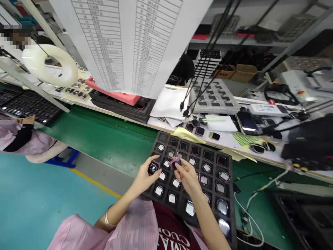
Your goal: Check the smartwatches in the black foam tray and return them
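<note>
My left hand [146, 174] is closed around the edges of a dark round-faced watch [153, 167] whose small screen is lit. To its right, my right hand [185, 171] pinches a purplish curved piece [174, 161] between thumb and fingers. Both hands are over a black foam tray [230, 191] divided into square compartments. Many compartments hold dark watch bodies, several showing a pale square on top. My right forearm covers part of the tray.
A white shelf behind the tray bears papers [170, 104], a clear plastic case [213, 95] and cables. A printed sheet [130, 41] hangs in front. At the left is another person's arm [22, 135] beside black trays [28, 106]. White cable [249, 208] lies at the right.
</note>
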Tool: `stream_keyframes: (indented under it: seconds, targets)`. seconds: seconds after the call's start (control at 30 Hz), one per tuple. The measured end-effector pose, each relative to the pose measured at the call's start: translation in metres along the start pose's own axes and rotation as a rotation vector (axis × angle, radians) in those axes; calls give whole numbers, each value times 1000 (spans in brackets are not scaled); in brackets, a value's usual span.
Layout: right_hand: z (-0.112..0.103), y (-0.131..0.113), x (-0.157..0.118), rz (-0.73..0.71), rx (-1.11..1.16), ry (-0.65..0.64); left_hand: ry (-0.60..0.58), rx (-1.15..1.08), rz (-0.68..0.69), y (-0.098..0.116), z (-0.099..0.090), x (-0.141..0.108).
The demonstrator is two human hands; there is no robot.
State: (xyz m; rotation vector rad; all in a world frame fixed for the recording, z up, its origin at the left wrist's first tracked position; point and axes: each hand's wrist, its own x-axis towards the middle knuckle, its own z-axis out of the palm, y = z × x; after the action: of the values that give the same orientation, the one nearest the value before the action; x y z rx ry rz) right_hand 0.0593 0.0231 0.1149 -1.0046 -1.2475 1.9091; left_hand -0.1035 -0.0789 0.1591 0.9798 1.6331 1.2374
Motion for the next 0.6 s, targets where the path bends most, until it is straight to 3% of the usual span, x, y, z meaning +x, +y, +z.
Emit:
stream_keyframes:
  seconds: [0.1,0.2,0.37,0.6]
  targets:
    - [-2,0,-28,30,187,-7,-46,-8,4,1,9,-11]
    - [-4,3,-45,55,224,-26,-88,-9,23,-1,17,-21]
    - [-6,5,-62,25,185,7,-50,-18,34,-4,27,-30]
    - [-9,2,-76,-10,414,-106,-32,-33,13,-5,31,-33]
